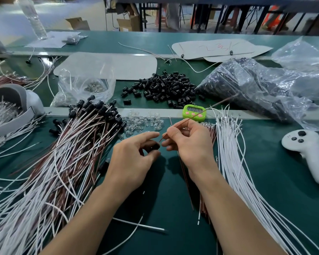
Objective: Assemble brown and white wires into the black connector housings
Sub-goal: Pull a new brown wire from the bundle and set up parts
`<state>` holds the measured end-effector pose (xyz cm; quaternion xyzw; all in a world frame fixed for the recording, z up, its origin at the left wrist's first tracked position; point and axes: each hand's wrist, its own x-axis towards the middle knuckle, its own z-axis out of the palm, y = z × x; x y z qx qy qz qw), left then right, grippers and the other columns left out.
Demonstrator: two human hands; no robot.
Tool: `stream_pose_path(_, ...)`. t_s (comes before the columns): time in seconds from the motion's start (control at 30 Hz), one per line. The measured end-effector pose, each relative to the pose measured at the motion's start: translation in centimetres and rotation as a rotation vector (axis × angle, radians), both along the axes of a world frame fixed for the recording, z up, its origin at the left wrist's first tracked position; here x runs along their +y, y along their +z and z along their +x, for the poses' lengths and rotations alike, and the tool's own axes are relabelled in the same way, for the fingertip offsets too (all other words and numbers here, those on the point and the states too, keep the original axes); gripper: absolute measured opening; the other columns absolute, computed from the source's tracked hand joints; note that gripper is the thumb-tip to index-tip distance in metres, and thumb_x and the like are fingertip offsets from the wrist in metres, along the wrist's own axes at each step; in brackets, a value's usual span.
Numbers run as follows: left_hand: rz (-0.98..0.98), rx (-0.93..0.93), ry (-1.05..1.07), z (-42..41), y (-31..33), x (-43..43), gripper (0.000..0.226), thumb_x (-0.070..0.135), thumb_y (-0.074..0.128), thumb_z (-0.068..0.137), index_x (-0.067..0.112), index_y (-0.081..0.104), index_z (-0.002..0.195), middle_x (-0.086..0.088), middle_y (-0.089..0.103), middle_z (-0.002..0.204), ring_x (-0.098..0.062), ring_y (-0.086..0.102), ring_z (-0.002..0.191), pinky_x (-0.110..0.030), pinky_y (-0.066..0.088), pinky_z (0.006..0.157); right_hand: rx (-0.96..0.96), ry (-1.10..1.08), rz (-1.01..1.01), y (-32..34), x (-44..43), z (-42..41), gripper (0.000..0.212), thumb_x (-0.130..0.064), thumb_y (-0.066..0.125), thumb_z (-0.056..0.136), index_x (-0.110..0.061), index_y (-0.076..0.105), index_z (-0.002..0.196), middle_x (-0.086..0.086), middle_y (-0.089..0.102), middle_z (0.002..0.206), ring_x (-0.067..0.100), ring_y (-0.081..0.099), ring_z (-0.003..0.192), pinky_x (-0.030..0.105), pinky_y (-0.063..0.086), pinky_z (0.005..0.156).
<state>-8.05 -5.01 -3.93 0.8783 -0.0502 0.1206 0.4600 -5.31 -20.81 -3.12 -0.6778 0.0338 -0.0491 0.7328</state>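
**Wire meets housing**

Our left hand [134,159] curls its fingers [147,135] round a black housing [154,146]; our right hand [190,144] pinches a brown wire [184,122], tip just beside it. Loose white wires [228,153] lie to the right on the worktop [173,181].

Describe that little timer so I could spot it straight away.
Find the pale strip crossing the green table. On it, just in front of the heap of black housings, stands the timer. It alone is bright green, with pink buttons.
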Motion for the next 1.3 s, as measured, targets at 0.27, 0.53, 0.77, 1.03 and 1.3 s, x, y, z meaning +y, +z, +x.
stream_pose_path(0.27, -0.074, 0.047, -0.004, -0.2, 0.2, -0.3, 0.045, 0.017, 0.089, 0.075, 0.039, 0.076, 0.112, 0.026, 0.075, 0.089, 0.011, 0.069, 0.085, -0.009, 0.050, 0.075, 0.023, 0.093, -0.018, 0.1, -0.2, 0.0, 0.016, 0.005, 0.072, 0.087, -0.008, 0.067, 0.079, 0.008, 0.073, 0.066, 0.017, 0.069, 0.058, 0.022, 0.051, 0.053)
stream_pose_path(0.53, -0.247, 0.060, 0.021, -0.2, 0.3, -0.5, 0.054, 0.014, 0.089, 0.074, 0.043, 0.072, 0.115, 0.023, 0.077, 0.089, 0.001, 0.074, 0.080, -0.016, 0.057, 0.080, 0.134, 0.209, 0.028, 0.5, 0.0, -0.2, 0.014, 0.003, 0.074, 0.089, -0.006, 0.073, 0.078, 0.008, 0.068, 0.068, 0.015, 0.061, 0.060, 0.024, 0.051, 0.059)
stream_pose_path(0.77, -0.386, 0.126, -0.045, 0.2, 0.0, -0.1, 0.066, -0.009, 0.083, 0.072, 0.043, 0.071, 0.109, 0.008, 0.080, 0.093, -0.011, 0.077, 0.089, -0.026, 0.061, 0.084, 0.091, 0.228, -0.102, 0.6, 0.0, -0.7, 0.014, 0.001, 0.079, 0.082, -0.012, 0.079, 0.080, 0.005, 0.075, 0.073, 0.011, 0.066, 0.067, 0.023, 0.053, 0.064)
stream_pose_path(1.03, -0.150, 0.110, 0.083, 0.1, 0.6, -0.2, 0.051, -0.005, 0.075, 0.082, 0.043, 0.076, 0.099, 0.024, 0.076, 0.082, 0.008, 0.072, 0.082, -0.015, 0.057, 0.084, 0.058, -0.035, 0.001, 0.3, 0.1, -0.3, 0.026, -0.005, 0.073, 0.093, -0.015, 0.076, 0.068, 0.005, 0.075, 0.068, 0.015, 0.071, 0.061, 0.024, 0.057, 0.060)
stream_pose_path(1.3, -0.004, 0.147, 0.130, -0.7, 2.6, 0.1, 0.032, 0.013, 0.068, 0.071, 0.044, 0.078, 0.073, 0.028, 0.071, 0.067, 0.008, 0.069, 0.071, -0.031, 0.060, 0.080, 0.045, -0.298, 0.452, 1.5, -1.6, 0.1, 0.034, -0.001, 0.069, 0.095, -0.011, 0.075, 0.063, 0.010, 0.071, 0.071, 0.026, 0.071, 0.062, 0.026, 0.060, 0.059)
